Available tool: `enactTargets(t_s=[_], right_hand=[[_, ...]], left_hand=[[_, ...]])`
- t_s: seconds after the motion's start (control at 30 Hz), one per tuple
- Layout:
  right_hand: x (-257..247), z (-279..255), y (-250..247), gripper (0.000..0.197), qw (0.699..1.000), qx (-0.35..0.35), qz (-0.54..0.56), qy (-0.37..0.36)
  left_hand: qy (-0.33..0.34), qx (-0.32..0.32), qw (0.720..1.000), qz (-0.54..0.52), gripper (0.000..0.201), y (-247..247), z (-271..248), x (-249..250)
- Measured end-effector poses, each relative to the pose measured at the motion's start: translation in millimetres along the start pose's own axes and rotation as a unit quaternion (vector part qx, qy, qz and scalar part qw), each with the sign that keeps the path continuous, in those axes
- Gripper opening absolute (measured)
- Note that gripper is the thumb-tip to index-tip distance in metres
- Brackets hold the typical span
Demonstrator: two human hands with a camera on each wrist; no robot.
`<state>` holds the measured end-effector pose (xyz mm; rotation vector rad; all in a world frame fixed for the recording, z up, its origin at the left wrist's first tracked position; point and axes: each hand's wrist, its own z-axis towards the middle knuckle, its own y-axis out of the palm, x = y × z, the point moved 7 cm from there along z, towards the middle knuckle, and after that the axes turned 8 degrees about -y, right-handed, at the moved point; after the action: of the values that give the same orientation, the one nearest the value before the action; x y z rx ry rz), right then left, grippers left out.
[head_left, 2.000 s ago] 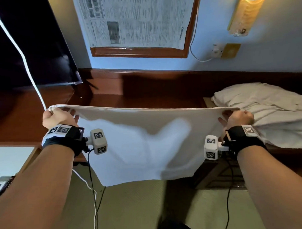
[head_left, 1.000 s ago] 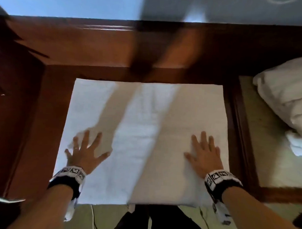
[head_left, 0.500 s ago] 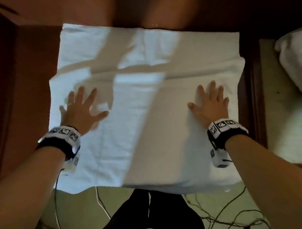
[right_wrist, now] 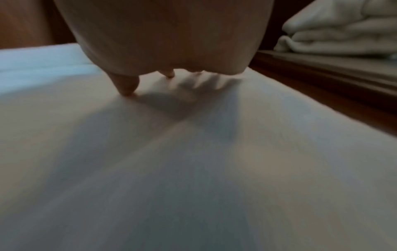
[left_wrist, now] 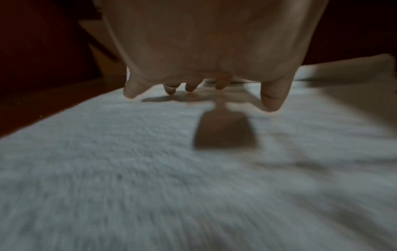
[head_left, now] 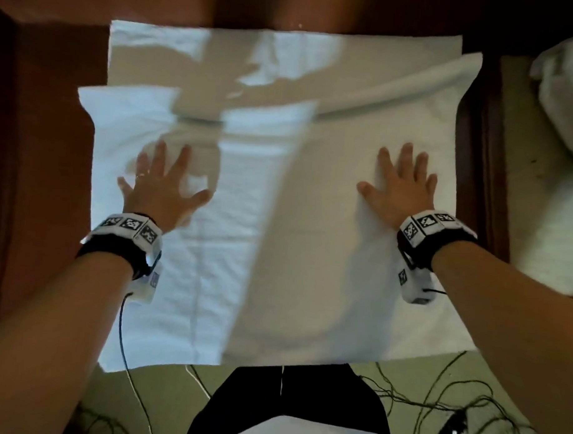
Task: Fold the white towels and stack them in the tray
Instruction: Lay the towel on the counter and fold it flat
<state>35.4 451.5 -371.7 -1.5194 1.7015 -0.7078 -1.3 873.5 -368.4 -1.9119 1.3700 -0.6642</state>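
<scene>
1. The white towel (head_left: 278,236) lies spread over the dark wooden table (head_left: 50,150), taking up nearly all of its top. A narrow strip of bare wood runs along the 9 o'clock side, and a thinner strip shows at 3 o'clock.
2. The towel's far part is folded over itself, leaving a raised ridge running from 10 toward 2 o'clock. The near edge overhangs the table at 6 o'clock, above the floor (head_left: 386,379) and its loose cables (head_left: 434,400).
3. The left hand (head_left: 159,186) rests flat on the towel at 9 o'clock, fingers spread and straight, gripping nothing. The right hand (head_left: 400,185) lies the same way at 3 o'clock, palm down, fingers splayed.
4. Both wrist views are blurred. They show only fingertips touching the cloth.
5. Long shadows cross the towel, so its wrinkles are hard to read.
6. A heap of white bedding (head_left: 562,96) sits at 2 o'clock on a separate surface, cut off by the frame's edge.
7. I cannot make out a tray anywhere.
</scene>
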Motion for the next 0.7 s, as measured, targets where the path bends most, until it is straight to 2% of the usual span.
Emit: enactTargets(t_s=[0.1, 0.2, 0.3, 0.4, 0.5, 0.6, 0.7], right_hand=[[-0.2, -46.6, 21.8, 0.080, 1.000, 0.004, 0.023, 0.012], [5.4, -87.9, 58.5, 0.084, 0.998, -0.055, 0.037, 0.007], [10.4, -69.1, 56.4, 0.087, 0.998, -0.054, 0.018, 0.004], [6.5, -28.2, 30.9, 0.086, 1.000, -0.016, 0.012, 0.002], [2.5, -4.8, 8.3, 0.084, 1.000, -0.007, 0.017, -0.002], [-2.7, -21.4, 8.4, 0.079, 1.000, 0.002, 0.014, -0.018], [-11.1, -70.3, 42.3, 0.077, 0.998, -0.010, 0.001, -0.065]], left_hand=[[0.002, -0.005, 1.000, 0.000, 0.094, 29.0, -40.9, 1.1], [-0.019, -0.045, 0.999, -0.015, 0.096, 64.1, -69.6, -7.1], [-0.035, -0.035, 0.999, 0.000, 0.098, 57.1, -49.5, -5.9], [-0.015, -0.010, 1.000, -0.011, 0.095, 31.1, -15.6, 4.8], [-0.006, -0.001, 1.000, -0.002, 0.098, 7.8, 2.1, 10.8], [-0.001, 0.007, 1.000, -0.019, 0.101, 7.3, -16.2, 10.2], [0.013, -0.013, 1.000, 0.018, 0.097, 47.8, -61.4, -3.1]])
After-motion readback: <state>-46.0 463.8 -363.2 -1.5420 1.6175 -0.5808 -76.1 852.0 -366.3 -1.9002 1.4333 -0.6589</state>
